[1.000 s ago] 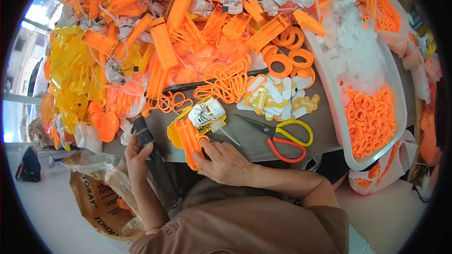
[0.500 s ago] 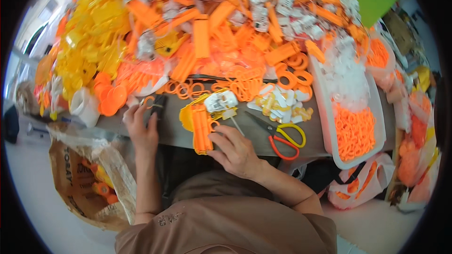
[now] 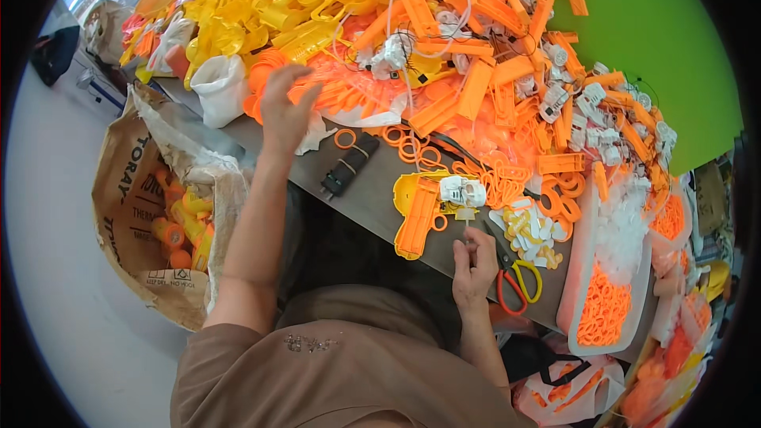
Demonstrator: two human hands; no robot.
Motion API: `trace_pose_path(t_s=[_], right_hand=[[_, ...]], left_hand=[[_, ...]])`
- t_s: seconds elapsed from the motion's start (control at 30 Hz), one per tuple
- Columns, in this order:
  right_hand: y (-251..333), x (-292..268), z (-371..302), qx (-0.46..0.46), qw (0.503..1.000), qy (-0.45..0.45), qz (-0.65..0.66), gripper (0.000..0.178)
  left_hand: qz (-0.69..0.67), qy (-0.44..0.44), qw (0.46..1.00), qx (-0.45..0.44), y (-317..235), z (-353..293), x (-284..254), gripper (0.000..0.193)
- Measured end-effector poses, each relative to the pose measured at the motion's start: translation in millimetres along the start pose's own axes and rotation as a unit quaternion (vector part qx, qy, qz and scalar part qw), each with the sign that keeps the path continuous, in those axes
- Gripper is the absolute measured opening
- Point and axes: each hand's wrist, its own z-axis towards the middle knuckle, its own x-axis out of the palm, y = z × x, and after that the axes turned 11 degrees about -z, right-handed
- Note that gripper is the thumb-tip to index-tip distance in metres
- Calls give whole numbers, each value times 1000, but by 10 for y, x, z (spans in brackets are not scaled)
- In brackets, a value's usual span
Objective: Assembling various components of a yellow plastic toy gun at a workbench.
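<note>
- Left hand (image 3: 285, 115), upper left of centre: fingers spread, grip open, no item visible in it; near orange discs (image 3: 257, 83), contact can't be told.
- Right hand (image 3: 474, 268), lower right of centre: fingers curled, tips by thin tube (image 3: 466, 223); can't tell if pinched.
- Toy gun (image 3: 417, 218), just right of centre, on table (image 3: 366, 204); white motor (image 3: 462, 191) at its upper right.
- Scissors (image 3: 506, 261) just right of right hand.

Orange housing (image 3: 418, 223) over yellow shell (image 3: 403, 194)
</note>
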Motion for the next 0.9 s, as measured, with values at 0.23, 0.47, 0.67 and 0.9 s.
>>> trace_pose_path(t_s=[0.23, 0.47, 0.67, 0.9], right_hand=[[-58, 34, -28, 16, 1000, -15, 5, 19], [-67, 46, -32, 14, 999, -32, 5, 18], [-14, 30, -7, 10, 1000, -28, 4, 17], [19, 14, -8, -13, 999, -30, -20, 13]], left_hand=[[-126, -17, 968, -216, 250, 1070, 31, 39], [-382, 20, 881, -280, 287, 1355, 226, 33], [-433, -20, 871, -230, 160, 1494, -76, 31], [-184, 23, 973, -134, 117, 1338, -193, 33]])
